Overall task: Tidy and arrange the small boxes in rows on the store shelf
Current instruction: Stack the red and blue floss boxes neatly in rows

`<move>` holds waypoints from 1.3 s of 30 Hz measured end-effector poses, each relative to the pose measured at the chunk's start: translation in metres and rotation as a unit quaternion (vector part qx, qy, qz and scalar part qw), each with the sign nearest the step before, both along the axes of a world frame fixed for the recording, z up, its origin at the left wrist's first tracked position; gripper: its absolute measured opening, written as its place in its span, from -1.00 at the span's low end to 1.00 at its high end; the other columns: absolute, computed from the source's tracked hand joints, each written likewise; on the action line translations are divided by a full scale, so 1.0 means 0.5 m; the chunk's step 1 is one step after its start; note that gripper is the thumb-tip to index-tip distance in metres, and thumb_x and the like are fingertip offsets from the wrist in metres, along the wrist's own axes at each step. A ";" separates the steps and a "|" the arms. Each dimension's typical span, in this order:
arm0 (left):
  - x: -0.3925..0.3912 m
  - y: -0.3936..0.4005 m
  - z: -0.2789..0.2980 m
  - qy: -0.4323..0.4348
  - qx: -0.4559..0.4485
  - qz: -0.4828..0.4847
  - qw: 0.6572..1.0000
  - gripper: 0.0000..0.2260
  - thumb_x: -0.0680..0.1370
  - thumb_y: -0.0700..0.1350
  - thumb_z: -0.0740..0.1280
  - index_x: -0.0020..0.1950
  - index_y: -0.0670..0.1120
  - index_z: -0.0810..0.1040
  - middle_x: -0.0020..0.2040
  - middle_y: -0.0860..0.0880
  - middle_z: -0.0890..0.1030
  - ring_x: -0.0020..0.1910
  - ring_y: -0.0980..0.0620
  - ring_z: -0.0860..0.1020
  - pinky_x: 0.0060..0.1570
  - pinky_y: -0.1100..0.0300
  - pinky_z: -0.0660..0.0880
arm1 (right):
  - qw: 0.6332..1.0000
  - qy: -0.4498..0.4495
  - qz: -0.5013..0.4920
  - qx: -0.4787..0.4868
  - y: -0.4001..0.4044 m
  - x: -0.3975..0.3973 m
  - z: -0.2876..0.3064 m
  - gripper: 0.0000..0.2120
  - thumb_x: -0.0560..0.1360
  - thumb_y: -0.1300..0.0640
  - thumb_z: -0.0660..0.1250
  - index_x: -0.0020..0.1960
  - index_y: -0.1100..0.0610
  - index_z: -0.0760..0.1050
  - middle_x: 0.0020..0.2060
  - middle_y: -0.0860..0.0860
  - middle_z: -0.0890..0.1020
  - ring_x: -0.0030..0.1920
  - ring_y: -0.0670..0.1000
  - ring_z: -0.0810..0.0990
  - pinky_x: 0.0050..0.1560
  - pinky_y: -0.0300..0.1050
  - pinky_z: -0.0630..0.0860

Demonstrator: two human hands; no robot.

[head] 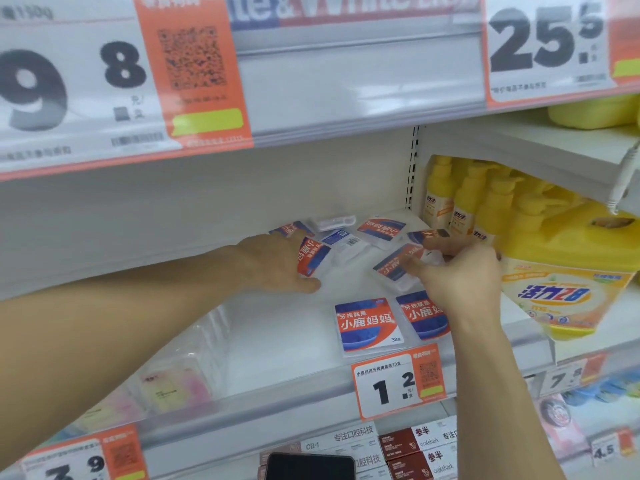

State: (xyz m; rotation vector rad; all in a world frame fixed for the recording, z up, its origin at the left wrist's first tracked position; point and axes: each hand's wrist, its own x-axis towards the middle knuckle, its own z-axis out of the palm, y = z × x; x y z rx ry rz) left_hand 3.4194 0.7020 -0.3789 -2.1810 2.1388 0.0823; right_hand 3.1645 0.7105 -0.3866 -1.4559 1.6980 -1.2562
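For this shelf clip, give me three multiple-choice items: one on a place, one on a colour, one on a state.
1. Where do the two neatly set boxes lie?
A. At the shelf's front edge, above the price tag
B. On the shelf above
C. Behind the bottles

2. What colour are the bottles to the right?
A. Green
B. Yellow
C. Black

3. What is the right hand doing?
A. Hanging idle
B. Pressing flat on the shelf
C. Gripping a tilted box

Answers: 1 A, they lie side by side just above the 1.2 price tag; 2 B, bodies and pumps are yellow; 3 C, its fingers curl round the box.
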 end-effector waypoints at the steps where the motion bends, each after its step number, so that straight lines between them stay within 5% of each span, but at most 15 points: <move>1: -0.009 0.001 0.011 0.000 -0.011 0.018 1.000 -0.12 0.24 0.47 0.31 0.45 0.12 0.18 0.19 0.04 0.52 0.10 -0.04 0.54 0.11 0.09 0.51 | 1.000 -0.014 -0.003 -0.005 -0.003 -0.002 -0.003 -0.60 0.38 0.01 0.57 0.17 0.10 0.64 0.07 0.09 0.68 -0.20 0.00 0.57 -0.38 -0.24 0.46; 5: -0.045 0.012 0.048 0.105 0.000 0.103 0.989 -0.16 0.21 0.57 0.26 0.32 0.10 0.30 0.04 0.08 0.56 -0.06 0.01 0.57 -0.11 0.15 0.56 | 0.999 -0.033 -0.016 -0.021 -0.006 -0.006 -0.002 -0.58 0.36 -0.01 0.58 0.17 0.10 0.66 -0.15 0.04 0.65 -0.32 -0.08 0.55 -0.34 -0.18 0.52; 9: -0.073 0.018 0.058 0.180 0.075 0.143 0.970 -0.30 0.18 0.61 0.20 0.16 0.23 0.41 -0.26 0.02 0.52 -0.48 0.07 0.40 -0.50 0.32 0.34 | 0.999 -0.027 -0.026 -0.014 -0.008 -0.017 -0.003 -0.61 0.44 0.01 0.52 0.20 0.17 0.64 0.05 0.16 0.69 -0.26 0.01 0.52 -0.39 -0.23 0.42; 11: -0.080 0.014 0.052 0.180 0.091 0.151 0.968 -0.24 0.16 0.60 0.23 0.22 0.20 0.45 -0.20 0.02 0.53 -0.44 0.07 0.40 -0.50 0.32 0.35 | 0.999 -0.030 -0.017 0.005 -0.013 -0.017 -0.005 -0.62 0.49 0.02 0.47 0.25 0.16 0.62 0.14 0.18 0.67 -0.17 0.05 0.53 -0.30 -0.13 0.54; 13: -0.088 0.011 0.048 0.143 0.096 0.148 0.974 -0.39 0.33 0.47 0.29 0.19 0.08 0.45 -0.12 0.03 0.53 -0.36 0.07 0.45 -0.47 0.28 0.38 | 0.999 -0.023 -0.012 0.027 -0.016 -0.009 -0.008 -0.63 0.52 0.03 0.43 0.30 0.12 0.59 0.19 0.17 0.65 -0.14 0.04 0.52 -0.34 -0.14 0.51; 16: -0.101 0.010 0.050 0.057 0.073 0.114 0.989 -0.52 0.42 0.41 0.26 -0.11 -0.02 0.43 -0.26 0.00 0.51 -0.39 0.06 0.47 -0.40 0.24 0.40 | 0.999 -0.008 -0.008 0.035 -0.015 0.000 -0.011 -0.68 0.53 0.07 0.43 0.26 0.12 0.60 0.14 0.14 0.66 -0.24 -0.02 0.52 -0.40 -0.22 0.43; 20: -0.099 0.005 0.030 0.006 0.032 0.122 0.992 -0.38 0.42 0.47 0.16 0.10 -0.04 0.53 -0.33 -0.01 0.54 -0.36 0.03 0.54 -0.17 0.21 0.55 | 0.999 -0.002 -0.020 0.026 -0.007 0.006 -0.007 -0.70 0.49 0.09 0.47 0.20 0.12 0.63 0.14 0.13 0.67 -0.21 -0.02 0.52 -0.39 -0.25 0.42; 24: -0.096 0.004 0.024 0.029 0.023 0.125 0.991 -0.46 0.51 0.38 0.13 0.12 -0.05 0.55 -0.22 -0.04 0.68 -0.34 0.02 0.63 -0.10 0.14 0.63 | 0.999 0.012 -0.011 0.032 -0.005 0.004 -0.005 -0.76 0.50 0.12 0.47 0.16 0.09 0.65 0.16 0.11 0.67 -0.20 -0.02 0.53 -0.40 -0.28 0.41; 32: -0.109 0.015 0.012 0.158 0.024 0.097 0.982 -0.44 0.51 0.18 0.34 0.45 0.05 0.30 0.21 0.01 0.59 -0.49 0.01 0.63 -0.52 0.27 0.53 | 0.985 0.118 0.056 0.110 -0.012 -0.008 -0.013 -0.66 0.53 0.11 0.41 0.30 0.05 0.54 0.22 0.07 0.63 -0.09 0.00 0.51 -0.15 -0.14 0.51; 39: -0.146 0.016 -0.001 0.196 0.105 0.072 0.972 -0.64 0.59 0.12 0.25 0.27 -0.09 0.41 -0.10 -0.05 0.71 -0.43 0.00 0.65 -0.34 0.20 0.62 | 0.964 0.182 0.119 0.155 -0.006 -0.009 0.004 -0.64 0.60 0.06 0.29 0.39 -0.03 0.46 0.34 0.06 0.54 0.23 0.11 0.58 0.02 -0.11 0.55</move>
